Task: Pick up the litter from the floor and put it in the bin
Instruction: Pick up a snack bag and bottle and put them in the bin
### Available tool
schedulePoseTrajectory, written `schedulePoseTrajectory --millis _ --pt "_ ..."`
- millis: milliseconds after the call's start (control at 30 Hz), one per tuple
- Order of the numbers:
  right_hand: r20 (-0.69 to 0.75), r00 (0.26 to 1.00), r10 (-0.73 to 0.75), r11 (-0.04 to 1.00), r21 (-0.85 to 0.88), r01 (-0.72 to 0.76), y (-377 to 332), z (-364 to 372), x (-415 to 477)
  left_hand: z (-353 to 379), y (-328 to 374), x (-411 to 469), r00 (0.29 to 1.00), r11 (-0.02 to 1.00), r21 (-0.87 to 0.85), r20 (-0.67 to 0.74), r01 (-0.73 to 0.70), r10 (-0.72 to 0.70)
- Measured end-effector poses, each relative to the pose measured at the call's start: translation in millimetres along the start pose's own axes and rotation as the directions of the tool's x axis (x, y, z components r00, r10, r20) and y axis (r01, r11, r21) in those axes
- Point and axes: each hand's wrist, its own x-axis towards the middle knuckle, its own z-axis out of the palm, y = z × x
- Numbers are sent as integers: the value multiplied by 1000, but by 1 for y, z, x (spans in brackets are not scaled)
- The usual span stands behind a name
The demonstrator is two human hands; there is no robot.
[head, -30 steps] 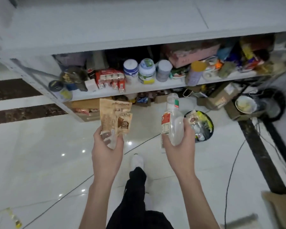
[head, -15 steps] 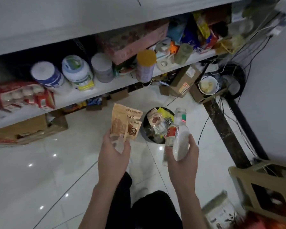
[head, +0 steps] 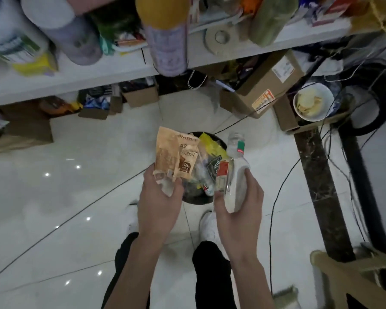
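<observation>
i'm standing right over the round black bin (head: 196, 199), which sits at the centre of the frame on the glossy white tiled floor (head: 54, 197), just below the cluttered white shelf (head: 98, 79). my left hand (head: 159, 197) has its grip clamped on the lower end of a crumpled brown snack pouch (head: 176, 159). my right hand (head: 239, 210) has its grip wrapped round the base half of a clear plastic bottle with a red label and green neck band (head: 234, 175). both pieces hang over the bin's mouth, the pouch over its left part and the bottle over its right. the bottle's long axis runs almost straight up the frame, with the neck pointing towards the shelf and the base in my palm. the pouch stands the same way, its top edge leaning a little right. the bin looks heaped with wrappers, so i'd lower both hands close to the opening. i'd then tip the bottle neck-down toward the middle and let go gently. dropped from high up, i think it could bounce off the heap and roll toward the black cables (head: 276, 197) at right.
</observation>
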Motion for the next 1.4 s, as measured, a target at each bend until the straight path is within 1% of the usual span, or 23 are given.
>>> schedulePoseTrajectory --millis 167,333,467,633,733,833,900,967,1067,1133,1300,1400 --pt "100 990 -102 994 -33 106 71 37 57 73 -30 45 998 999 -11 -44 39 -39" --pt "133 970 -203 975 -65 213 123 82 102 130 -70 89 998 999 10 -57 31 -30" --pt "180 963 -202 971 -92 221 156 111 125 159 -101 114 998 999 32 -45 35 -33" --pt "233 953 -196 961 -149 234 189 129 138 175 -123 128 998 993 116 -46 -37 43" --pt "252 947 -198 954 -172 245 200 135 139 184 -128 133 999 994 102 -25 -40 42" --pt "303 935 -186 948 -196 252 202 140 134 192 -129 132 998 999 45 59 16 -19" --pt "333 926 -179 945 -204 256 199 141 131 192 -127 127 996 1000 -10 86 29 -28" --pt "335 922 -191 942 -202 268 192 138 129 187 -125 121 998 999 -26 60 23 -22" --pt "323 926 -195 949 -177 262 174 126 127 170 -118 111 1000 999 50 1 12 -12" --pt "310 928 -206 950 -165 266 160 116 125 155 -111 106 999 997 72 -38 18 -15" --pt "292 925 -243 944 -149 295 114 86 118 113 -83 88 996 993 109 -72 -36 44" --pt "316 922 -224 949 -144 280 86 63 107 84 -63 67 994 992 115 -88 -46 57"
